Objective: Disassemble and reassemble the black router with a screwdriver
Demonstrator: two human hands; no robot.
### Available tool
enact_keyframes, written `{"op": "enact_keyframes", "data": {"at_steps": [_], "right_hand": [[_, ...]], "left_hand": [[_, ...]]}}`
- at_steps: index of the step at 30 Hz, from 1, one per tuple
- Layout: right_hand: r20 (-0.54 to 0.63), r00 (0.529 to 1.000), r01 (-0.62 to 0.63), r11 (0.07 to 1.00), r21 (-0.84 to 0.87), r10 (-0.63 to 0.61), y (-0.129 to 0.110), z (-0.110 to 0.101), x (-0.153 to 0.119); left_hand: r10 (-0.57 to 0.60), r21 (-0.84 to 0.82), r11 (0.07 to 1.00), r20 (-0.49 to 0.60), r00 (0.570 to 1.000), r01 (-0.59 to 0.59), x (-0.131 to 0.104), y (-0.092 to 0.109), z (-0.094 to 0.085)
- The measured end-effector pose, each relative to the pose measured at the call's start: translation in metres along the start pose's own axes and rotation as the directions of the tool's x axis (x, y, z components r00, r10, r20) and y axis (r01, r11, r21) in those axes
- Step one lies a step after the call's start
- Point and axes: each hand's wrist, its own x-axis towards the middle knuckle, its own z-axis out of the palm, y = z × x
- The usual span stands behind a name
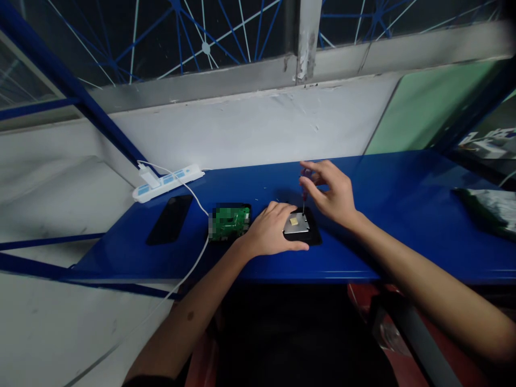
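A metal plate with a small yellow pad lies in a black case on a blue surface, in front of the seated person. The left hand covers the plate's left side, its fingers spread open, thumb along the near side, gripping no tool. At the plate's far right corner, the right hand pinches a thin screwdriver between thumb and fingertips, nearly upright, tip down. Whether a screw sits beneath is too small to tell. Left of the plate is a green board; farther left lies a black slab, with a white power strip beyond it.

From where I stand, good work here calls for a vertical shaft, light downward pressure and slow turns, the left hand bracing the case, fingers clear of the tip. Tilting could make it slip and scratch the plate.
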Motion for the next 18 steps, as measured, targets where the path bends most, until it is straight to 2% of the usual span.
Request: {"op": "enact_keyframes", "data": {"at_steps": [5, 18], "right_hand": [[-0.015, 1.000, -0.012, 0.997, -0.071, 0.011, -0.0040, -0.0030, 0.0021], [0.065, 0.998, -0.010, 0.997, 0.072, 0.006, -0.0002, -0.0013, -0.0018]], "left_hand": [[-0.003, 0.001, 1.000, 0.011, 1.000, 0.003, 0.0008, 0.0019, -0.0020], [0.001, 0.010, 1.000, 0.007, 1.000, -0.001, 0.0007, 0.0014, -0.0008]]}}
